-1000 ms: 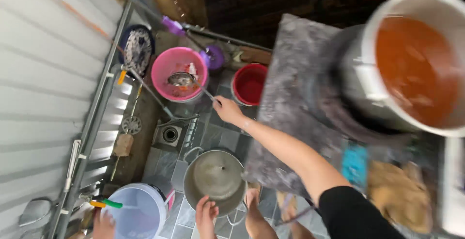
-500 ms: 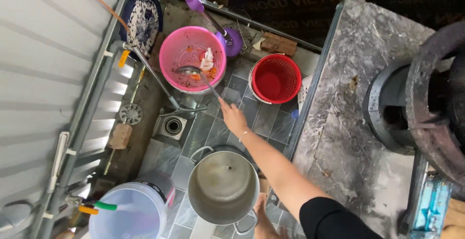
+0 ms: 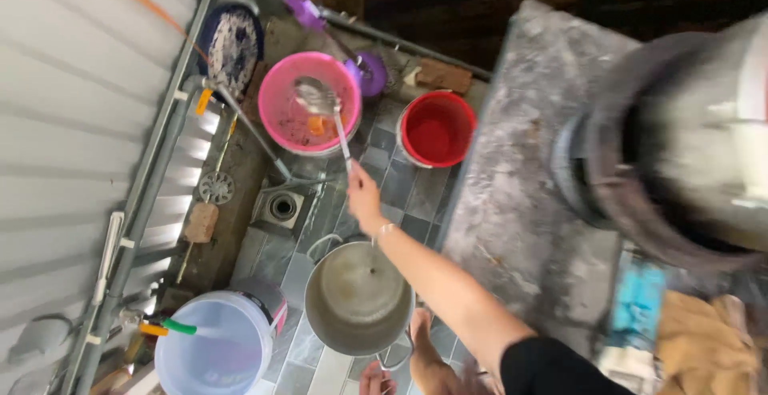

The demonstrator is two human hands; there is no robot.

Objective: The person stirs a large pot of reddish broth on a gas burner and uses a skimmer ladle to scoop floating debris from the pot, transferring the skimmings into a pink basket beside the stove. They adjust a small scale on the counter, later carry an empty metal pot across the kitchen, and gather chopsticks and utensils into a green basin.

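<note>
My right hand (image 3: 364, 199) reaches out from a black sleeve and grips the thin handle of a metal ladle (image 3: 318, 97). The ladle's bowl hangs over a pink basin (image 3: 272, 83) that holds wet scraps and something orange. Below my forearm, an empty steel pot (image 3: 356, 299) stands on the tiled floor. My bare feet (image 3: 424, 347) show beside the pot at the bottom edge. My left hand is out of sight.
A red bucket (image 3: 436, 127) stands right of the basin, with a purple scoop (image 3: 368, 75) behind it. A white bucket (image 3: 212, 347) fills under a tap at lower left. There is a floor drain (image 3: 282, 205), a grey stone counter (image 3: 520, 187) and a large blurred pot (image 3: 680, 147) at right.
The view has swung, bringing the big pot on the counter back in at the right. My right hand keeps hold of the ladle, whose bowl now sits higher over the pink basin.
</note>
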